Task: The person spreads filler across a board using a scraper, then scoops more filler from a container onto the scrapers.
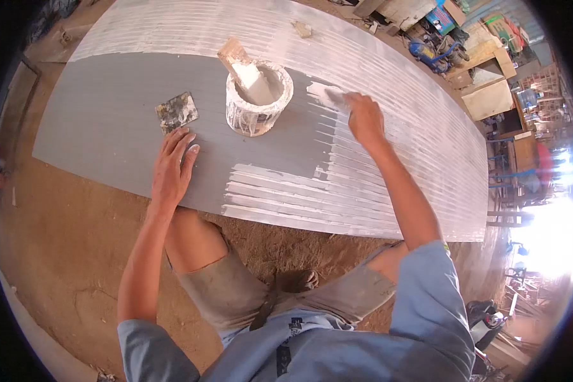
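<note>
A large grey panel [121, 83] lies before me, much of it covered with white ridged streaks. My right hand [366, 120] is closed round a flat, white-smeared spreader [342, 100], which meets the panel at the edge of the white coating. Much of the spreader is hidden by my fingers or blurred. My left hand [172, 167] rests on the bare grey part, fingers stretched out and holding nothing. Just beyond its fingertips lies a square, paint-stained plate [177, 112]. Between my hands stands a white-crusted bucket [251, 119], with a wooden-handled, white-coated paddle [242, 63] leaning inside.
A small pale scrap [302, 28] lies on the panel's far part. Brown dirt floor [76, 254] surrounds the panel. Along the far right are a blue machine [434, 56], boards and boxes. Strong light glares at the right edge. My knees are against the near side.
</note>
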`<move>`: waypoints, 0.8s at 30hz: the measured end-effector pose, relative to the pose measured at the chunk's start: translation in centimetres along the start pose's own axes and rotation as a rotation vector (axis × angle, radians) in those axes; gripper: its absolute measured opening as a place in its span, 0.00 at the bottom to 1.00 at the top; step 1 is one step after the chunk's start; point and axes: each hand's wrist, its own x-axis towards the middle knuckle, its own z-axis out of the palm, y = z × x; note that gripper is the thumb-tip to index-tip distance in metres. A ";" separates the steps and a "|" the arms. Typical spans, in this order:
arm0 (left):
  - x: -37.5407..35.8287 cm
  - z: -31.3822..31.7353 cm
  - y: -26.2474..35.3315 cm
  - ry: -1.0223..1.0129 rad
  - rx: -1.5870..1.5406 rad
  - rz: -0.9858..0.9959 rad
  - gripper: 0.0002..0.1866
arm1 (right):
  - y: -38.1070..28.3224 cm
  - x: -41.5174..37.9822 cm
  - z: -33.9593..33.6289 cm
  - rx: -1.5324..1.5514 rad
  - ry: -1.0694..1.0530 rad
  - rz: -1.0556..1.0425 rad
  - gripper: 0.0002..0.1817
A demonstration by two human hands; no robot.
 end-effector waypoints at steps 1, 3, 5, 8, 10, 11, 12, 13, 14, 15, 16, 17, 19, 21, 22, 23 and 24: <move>0.0 0.0 -0.1 0.002 -0.006 0.001 0.18 | 0.6 1.1 0.8 0.001 0.000 -0.004 0.24; 0.2 0.2 -0.4 0.008 -0.037 -0.001 0.18 | 1.1 2.5 2.2 0.052 0.035 0.020 0.25; -0.4 0.3 -0.3 -0.008 -0.071 -0.008 0.18 | 1.1 1.7 2.9 0.060 -0.004 0.057 0.25; 0.0 -0.1 0.3 -0.015 -0.013 -0.046 0.18 | 0.5 1.2 0.4 0.067 -0.061 -0.014 0.26; 0.0 0.0 0.1 -0.019 0.027 -0.019 0.18 | 0.1 2.1 -1.2 0.044 -0.293 0.198 0.26; 0.0 -0.1 0.0 -0.018 0.030 -0.017 0.18 | 0.5 2.7 -0.5 0.047 -0.291 0.198 0.26; 0.0 -0.1 0.1 -0.012 0.014 -0.019 0.18 | 1.2 3.8 0.9 0.068 -0.190 0.136 0.26; -0.1 -0.1 0.1 -0.009 -0.003 -0.021 0.18 | 0.5 4.4 0.9 0.088 -0.091 0.075 0.26; 0.0 0.0 -0.1 -0.020 0.000 -0.025 0.18 | 0.0 4.8 1.1 0.111 -0.127 0.092 0.26; 0.0 0.1 -0.3 -0.013 -0.017 -0.027 0.18 | -0.9 4.7 1.0 0.116 -0.142 0.098 0.26; -0.1 0.2 -0.4 -0.010 -0.037 -0.031 0.18 | -1.4 4.5 1.3 0.115 -0.138 0.109 0.26; -0.1 0.4 -0.4 -0.027 -0.042 -0.034 0.18 | -1.5 4.2 1.5 0.110 -0.128 0.119 0.26; 0.0 0.4 -0.4 -0.015 -0.018 -0.028 0.18 | -1.4 2.8 2.1 0.132 -0.113 0.082 0.26; 0.0 0.5 -0.4 -0.017 -0.017 -0.031 0.18 | -1.9 1.0 2.4 0.135 -0.086 0.111 0.26; -0.1 0.5 -0.4 -0.012 -0.013 -0.032 0.17 | -2.4 -0.3 2.4 0.132 -0.094 0.116 0.26; 0.0 0.8 -0.6 -0.016 -0.018 -0.029 0.17 | -3.0 -1.5 2.4 0.111 -0.035 0.057 0.26; -0.1 1.0 -0.8 0.000 -0.049 -0.023 0.17 | -3.6 -2.6 2.5 0.089 0.021 -0.003 0.26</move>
